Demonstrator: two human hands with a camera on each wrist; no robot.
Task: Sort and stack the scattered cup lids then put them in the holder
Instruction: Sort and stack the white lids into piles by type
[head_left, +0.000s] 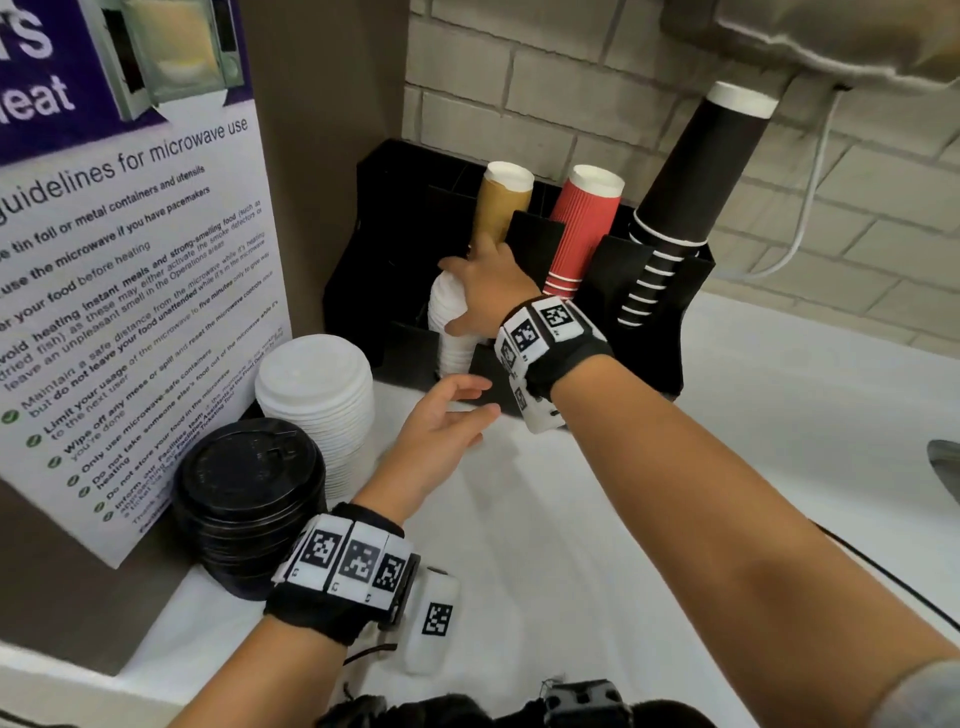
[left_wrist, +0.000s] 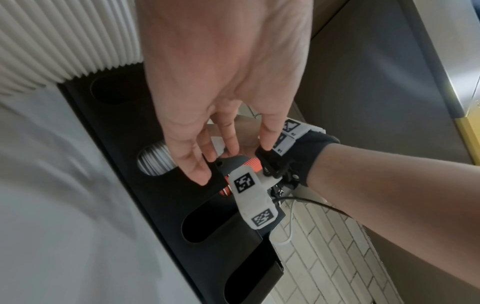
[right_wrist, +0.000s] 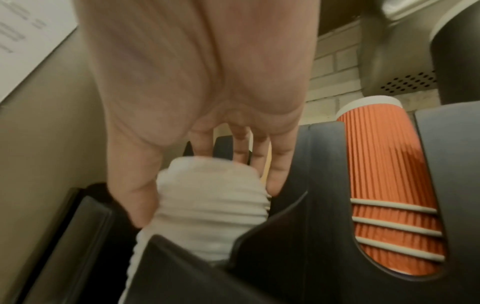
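Note:
A stack of small white lids (head_left: 448, 345) (right_wrist: 207, 216) stands in a front slot of the black holder (head_left: 649, 358) (right_wrist: 311, 226). My right hand (head_left: 467, 296) grips its top from above, thumb on one side, fingers on the other. My left hand (head_left: 480, 399) (left_wrist: 205, 164) hovers open just before the holder (left_wrist: 145, 185), fingers straight, holding nothing. On the counter at the left stand a tall stack of large white lids (head_left: 317, 395) and a stack of black lids (head_left: 249, 488).
Brown cups (head_left: 506, 208), red ribbed cups (head_left: 584, 228) and black cups (head_left: 691, 171) fill the holder's rear slots. A microwave guideline sign (head_left: 130, 260) leans at the left. The white counter (head_left: 597, 519) spreads to the right, with a brick wall behind.

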